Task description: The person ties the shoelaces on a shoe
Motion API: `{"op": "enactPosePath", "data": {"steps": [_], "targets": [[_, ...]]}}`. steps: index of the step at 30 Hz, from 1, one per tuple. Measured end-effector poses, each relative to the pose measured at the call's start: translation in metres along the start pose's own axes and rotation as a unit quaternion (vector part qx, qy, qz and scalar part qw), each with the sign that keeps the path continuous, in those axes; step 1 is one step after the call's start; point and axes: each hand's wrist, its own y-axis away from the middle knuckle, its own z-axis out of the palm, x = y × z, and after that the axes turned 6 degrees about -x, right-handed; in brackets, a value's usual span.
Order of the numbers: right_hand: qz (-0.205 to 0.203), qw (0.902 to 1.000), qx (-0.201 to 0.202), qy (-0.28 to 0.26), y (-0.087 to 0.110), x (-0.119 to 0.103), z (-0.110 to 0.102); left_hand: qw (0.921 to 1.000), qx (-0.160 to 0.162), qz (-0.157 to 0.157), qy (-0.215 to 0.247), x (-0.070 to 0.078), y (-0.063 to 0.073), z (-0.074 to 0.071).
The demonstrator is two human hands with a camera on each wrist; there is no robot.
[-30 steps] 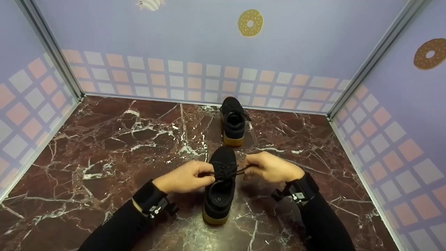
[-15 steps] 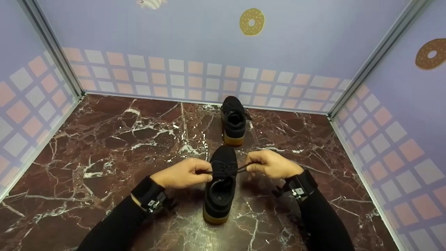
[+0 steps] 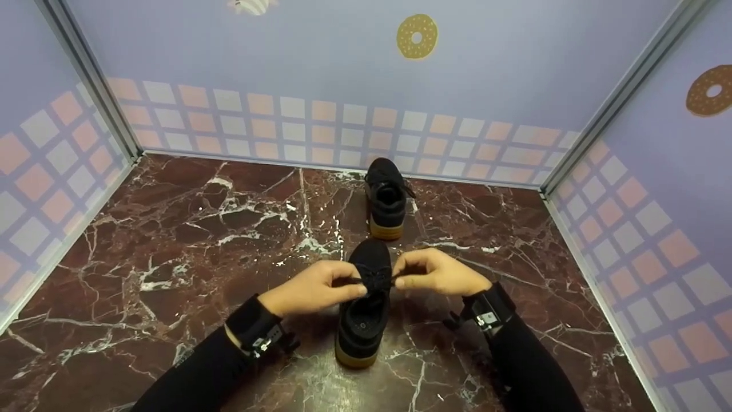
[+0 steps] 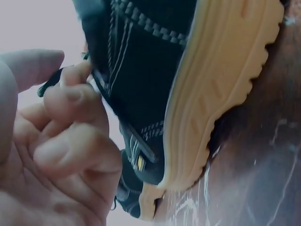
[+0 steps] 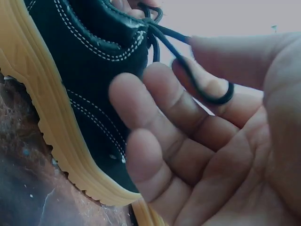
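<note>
A black lace-up shoe [image 3: 369,254] with a tan sole stands on the floor between both hands, toe pointing away. My left hand [image 3: 311,289] pinches a dark lace [image 4: 51,84] between thumb and index finger at the shoe's left side. On the right side, my right hand [image 3: 446,273] pinches a loop of the shoelace [image 5: 225,96] with thumb and index finger. The other fingers of the right hand curve loosely beside the shoe's upper. Both laces run to the knot area over the tongue, where the left fingertips cover part of it.
A matching black shoe [image 3: 387,203] stands farther off, near the back wall [image 3: 320,51], with loose lace at its right side. The floor [image 3: 171,252] is dark red marble with white veins. Patterned panels enclose the space at left, back and right.
Both hands first drew slightly apart, pulling the laces sideways. Now they have come closer together over the shoe, and less lace shows between them. Neither shoe has visibly shifted.
</note>
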Motion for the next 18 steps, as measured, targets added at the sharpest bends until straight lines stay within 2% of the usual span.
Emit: {"op": "enactPosePath", "data": {"steps": [5, 13, 18], "targets": [[0.009, 0.9974, -0.004, 0.071, -0.0019, -0.0054, 0.0042, 0.9992, 0.017, -0.002, -0.036, 0.0019, -0.0010, 0.0063], [-0.016, 0.9922, -0.023, 0.121, -0.0020, -0.0065, 0.0026, 0.9943, 0.000, 0.038, -0.099, 0.0016, -0.0007, 0.0021], [-0.016, 0.9913, -0.035, 0.126, -0.0026, -0.0083, 0.0020, 0.9955, 0.001, 0.036, -0.088, 0.0009, -0.0006, 0.0005]]}}
